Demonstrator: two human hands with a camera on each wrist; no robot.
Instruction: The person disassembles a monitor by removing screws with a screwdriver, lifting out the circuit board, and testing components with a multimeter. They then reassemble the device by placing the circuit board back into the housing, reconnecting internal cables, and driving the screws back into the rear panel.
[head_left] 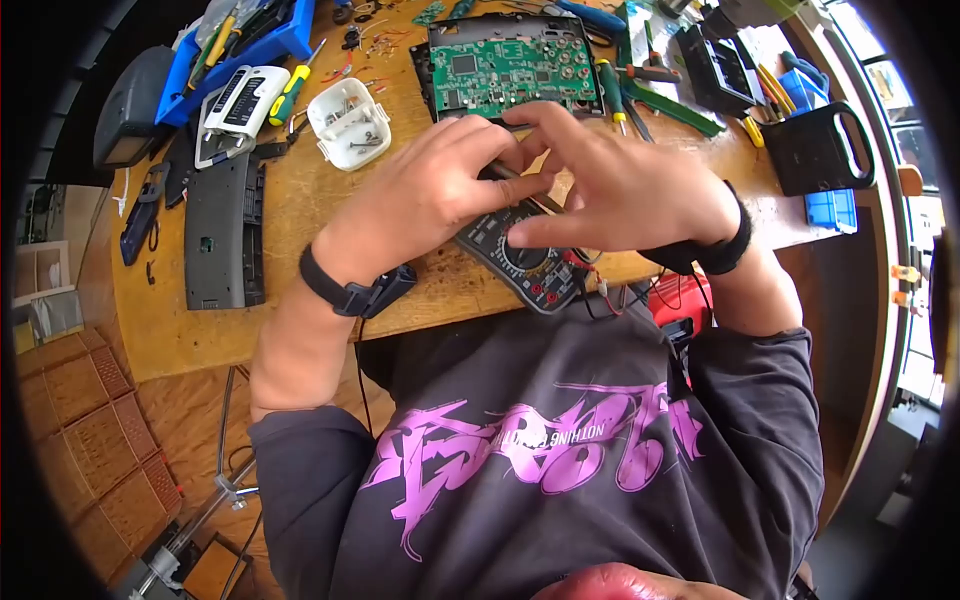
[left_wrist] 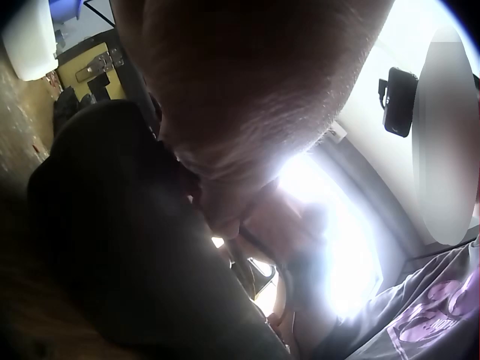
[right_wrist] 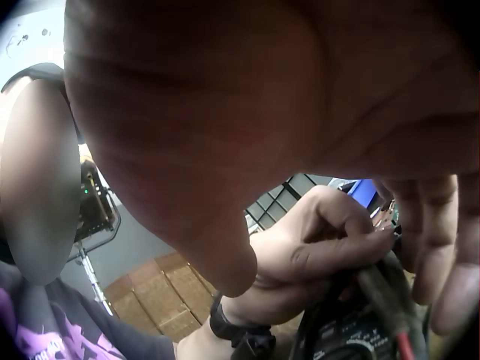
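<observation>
A dark digital multimeter (head_left: 520,258) with a round dial and red sockets is at the table's front edge, its upper end under the hands. My left hand (head_left: 430,190) grips that upper end, thumb across the front and fingers curled. In the right wrist view, a greyish stick-like piece (right_wrist: 384,289) with a red end lies by the left thumb, over the meter. My right hand (head_left: 645,190) is spread above the meter, holding nothing visible, with its thumb over the dial and fingers near the left fingertips. Red and black leads (head_left: 590,270) hang by the sockets.
Behind the hands lies an opened device with a green circuit board (head_left: 510,70). A white box of screws (head_left: 350,125), a grey plastic housing (head_left: 225,235) and a blue tool tray (head_left: 240,60) are at left. Screwdrivers (head_left: 612,95) and a black case (head_left: 820,150) are at right.
</observation>
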